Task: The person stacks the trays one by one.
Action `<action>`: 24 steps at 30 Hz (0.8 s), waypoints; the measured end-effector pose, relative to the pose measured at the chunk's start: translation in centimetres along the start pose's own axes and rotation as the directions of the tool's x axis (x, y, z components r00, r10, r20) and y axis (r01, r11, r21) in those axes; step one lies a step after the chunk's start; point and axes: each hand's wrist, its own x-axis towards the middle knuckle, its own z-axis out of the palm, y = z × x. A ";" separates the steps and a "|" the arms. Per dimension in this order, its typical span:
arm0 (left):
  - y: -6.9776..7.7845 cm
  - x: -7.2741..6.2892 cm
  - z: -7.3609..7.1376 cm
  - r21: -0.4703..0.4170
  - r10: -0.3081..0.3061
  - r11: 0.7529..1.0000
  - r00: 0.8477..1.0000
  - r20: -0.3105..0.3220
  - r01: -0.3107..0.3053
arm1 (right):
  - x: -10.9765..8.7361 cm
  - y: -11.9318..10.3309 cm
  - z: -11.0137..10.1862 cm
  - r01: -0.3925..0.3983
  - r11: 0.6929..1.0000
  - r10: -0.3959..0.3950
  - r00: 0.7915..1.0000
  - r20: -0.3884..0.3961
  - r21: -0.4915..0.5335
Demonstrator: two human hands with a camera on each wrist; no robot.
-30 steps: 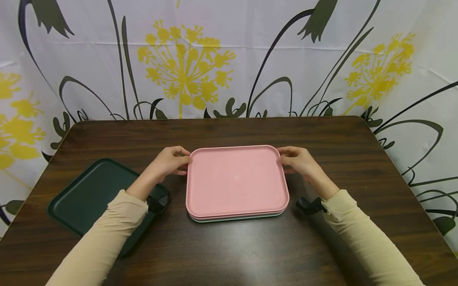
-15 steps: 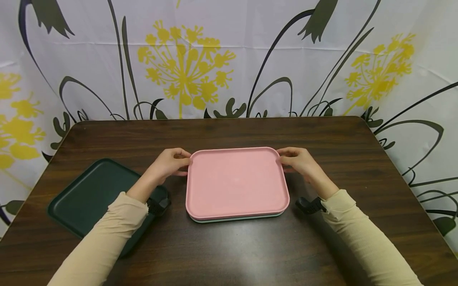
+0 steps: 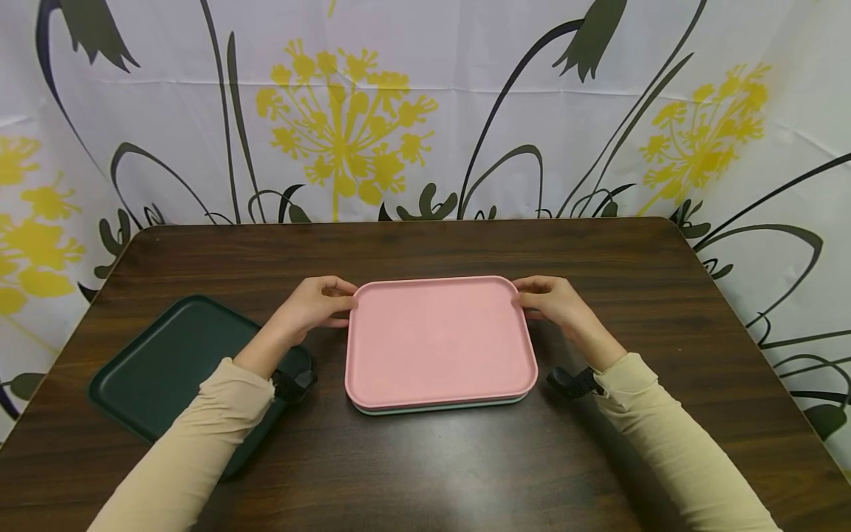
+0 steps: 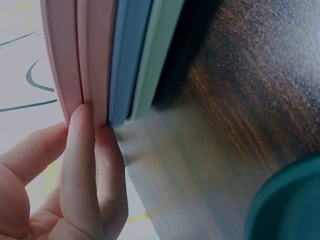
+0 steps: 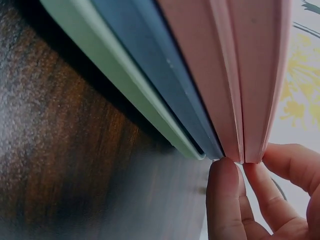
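right of the dark green tray [image 3: 176, 362]: pink rectangular tray [image 3: 439, 343], stacked over blue tray [image 4: 129, 55] and pale green tray [image 4: 158, 55]
left hand [image 3: 315, 301]: fingertips gripping rim nearest dark green tray
right hand [image 3: 553, 299]: fingertips gripping rim farthest from it
pink handling: probably light, stiff, slightly slippery; best held by opposite rims

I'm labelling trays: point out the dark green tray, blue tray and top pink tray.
Dark green tray [image 3: 169, 362], head view, bare top surface.
Blue tray [image 4: 127, 60], left wrist view, its side.
Top pink tray [image 3: 441, 341], head view, middle.
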 end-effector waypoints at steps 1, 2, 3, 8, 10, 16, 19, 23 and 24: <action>0.0 0.0 0.0 0.001 -0.001 1.000 1.000 0.003 0.001 | 0.0 0.0 0.0 -0.002 1.000 0.002 1.000 0.001 -0.002; 0.0 0.0 -0.1 0.004 -0.001 1.000 1.000 0.006 0.001 | 0.0 0.0 0.0 -0.003 1.000 0.003 1.000 0.002 -0.007; 0.0 -0.1 -0.1 0.010 0.000 1.000 1.000 0.010 -0.001 | 0.0 0.0 0.0 -0.004 1.000 0.004 1.000 0.003 -0.015; 0.0 -0.3 -0.6 0.031 0.016 0.999 0.999 0.031 -0.017 | 0.0 0.1 0.0 -0.002 1.000 0.003 1.000 0.011 -0.029; 0.1 -0.4 -0.9 0.027 0.027 0.999 0.999 0.036 -0.028 | 0.0 0.2 0.0 -0.001 1.000 0.001 1.000 0.016 -0.025; 0.0 -1.1 -2.4 0.035 0.062 0.997 0.998 0.019 -0.062 | 0.1 0.2 -0.1 0.004 1.000 -0.004 1.000 0.030 -0.005; -0.1 -1.4 -3.2 0.051 0.075 0.996 0.997 0.004 -0.075 | 0.1 0.2 -0.1 0.009 1.000 -0.009 0.999 0.037 -0.002; -0.2 -2.0 -4.4 0.084 0.079 0.994 0.997 -0.023 -0.077 | 0.0 0.2 -0.1 0.011 1.000 -0.011 0.999 0.047 -0.008; -0.3 -2.2 -4.7 0.098 0.081 0.992 0.996 -0.033 -0.078 | -0.1 0.1 -0.1 0.011 1.000 -0.011 0.999 0.049 -0.011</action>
